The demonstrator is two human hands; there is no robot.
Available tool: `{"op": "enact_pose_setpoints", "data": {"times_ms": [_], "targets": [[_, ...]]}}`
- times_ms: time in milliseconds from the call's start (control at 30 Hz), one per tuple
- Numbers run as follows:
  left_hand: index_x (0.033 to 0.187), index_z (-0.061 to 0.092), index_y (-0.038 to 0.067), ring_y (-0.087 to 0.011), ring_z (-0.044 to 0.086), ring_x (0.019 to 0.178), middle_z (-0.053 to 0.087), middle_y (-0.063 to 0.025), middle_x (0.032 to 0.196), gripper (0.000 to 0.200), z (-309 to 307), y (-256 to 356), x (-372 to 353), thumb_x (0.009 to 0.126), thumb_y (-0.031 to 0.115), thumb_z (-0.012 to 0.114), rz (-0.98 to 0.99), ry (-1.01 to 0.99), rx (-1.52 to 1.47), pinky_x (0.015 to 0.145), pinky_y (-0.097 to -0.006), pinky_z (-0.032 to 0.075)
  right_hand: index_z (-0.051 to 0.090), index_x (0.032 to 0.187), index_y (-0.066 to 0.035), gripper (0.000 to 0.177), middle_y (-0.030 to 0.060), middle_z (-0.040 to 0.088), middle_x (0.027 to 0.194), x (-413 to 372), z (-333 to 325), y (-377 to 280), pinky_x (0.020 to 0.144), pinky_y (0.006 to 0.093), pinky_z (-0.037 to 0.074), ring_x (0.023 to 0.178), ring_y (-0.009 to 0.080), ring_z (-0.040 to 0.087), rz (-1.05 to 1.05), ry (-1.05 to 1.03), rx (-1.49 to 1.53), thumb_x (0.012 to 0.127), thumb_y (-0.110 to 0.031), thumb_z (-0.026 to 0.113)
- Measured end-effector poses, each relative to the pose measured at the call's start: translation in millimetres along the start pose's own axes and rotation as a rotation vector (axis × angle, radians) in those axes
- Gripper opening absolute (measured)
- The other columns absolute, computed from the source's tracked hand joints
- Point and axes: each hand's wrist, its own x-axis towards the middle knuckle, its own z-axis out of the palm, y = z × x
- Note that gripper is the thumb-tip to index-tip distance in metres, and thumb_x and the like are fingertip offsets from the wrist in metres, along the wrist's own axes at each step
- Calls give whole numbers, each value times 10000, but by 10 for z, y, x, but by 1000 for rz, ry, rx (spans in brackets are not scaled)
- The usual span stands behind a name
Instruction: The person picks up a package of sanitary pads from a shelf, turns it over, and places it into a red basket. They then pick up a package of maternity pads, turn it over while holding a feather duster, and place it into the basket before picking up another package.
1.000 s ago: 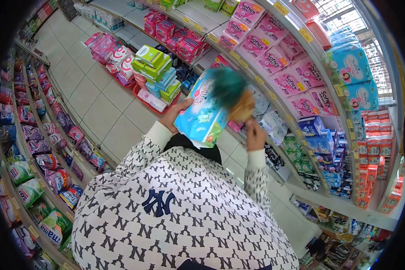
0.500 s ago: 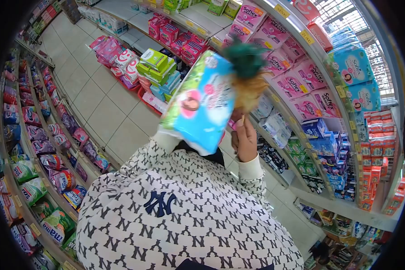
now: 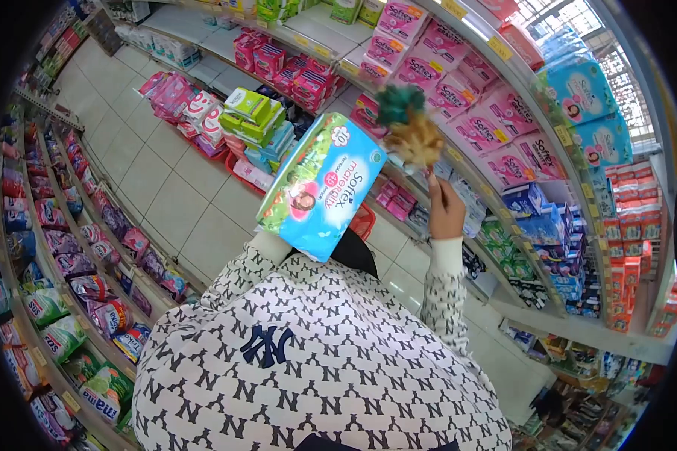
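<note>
A blue and green Softex Maternity pack [image 3: 327, 188] is tilted in front of my chest. My left sleeve ends behind its lower left corner, and the pack hides my left hand. My right hand [image 3: 447, 207] is closed around the thin handle of a feather duster [image 3: 410, 131] with green and tan feathers. The duster is upright, just right of the pack's upper corner and before the shelf of pink Softex packs [image 3: 455, 94].
Shelves of pouches [image 3: 90, 263] curve along the left. Baskets of pink and green packs [image 3: 252, 120] stand on the tiled floor [image 3: 158, 188] ahead. To the right, a long shelf unit [image 3: 579, 342] carries blue and orange packs.
The feather duster and my right hand have moved apart from the pack, my hand going right and up. The pack has turned and now shows its front more squarely and sharply.
</note>
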Motion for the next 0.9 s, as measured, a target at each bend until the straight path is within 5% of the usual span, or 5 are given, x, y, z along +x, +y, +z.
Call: {"op": "enact_pose_setpoints", "data": {"times_ms": [200, 367, 533, 767, 900], "targets": [[1433, 365, 45, -326, 552, 1122, 545, -221, 1257, 792, 213, 17, 10, 889, 613, 457, 227, -53, -87, 1005, -481, 426, 671, 948, -7, 117, 140, 658, 772, -467, 254, 15, 628, 329, 480, 621, 190, 590, -366, -380, -135, 857, -68, 629], [1424, 387, 52, -342, 543, 1135, 538, -227, 1268, 803, 439, -133, 292, 875, 636, 447, 537, -196, -291, 1013, -500, 418, 668, 1017, -6, 259, 119, 656, 767, -65, 213, 49, 676, 285, 472, 701, 107, 573, -52, 10, 76, 968, -234, 557], [1368, 469, 115, -366, 519, 1195, 514, -170, 1353, 718, -44, 83, 388, 863, 626, 466, 140, -178, -219, 1068, -539, 348, 680, 1049, -22, 268, 106, 659, 786, -491, 250, -443, 662, 266, 482, 716, 122, 617, -628, -327, -292, 946, -257, 601], [1319, 507, 136, -336, 526, 1191, 563, -107, 1291, 701, 286, 155, 363, 850, 652, 441, 323, -17, -189, 1035, -534, 387, 696, 995, -30, 171, 127, 629, 749, -255, 345, -114, 557, 314, 451, 601, 208, 590, -188, 135, 237, 884, -155, 658], [1337, 491, 138, -334, 530, 1186, 569, -99, 1275, 709, 161, 146, 451, 849, 651, 445, 331, -8, -183, 1037, -526, 386, 690, 981, -19, 153, 162, 650, 800, -415, 377, -2, 616, 299, 483, 672, 219, 632, -447, -227, -277, 881, -130, 653]]}}
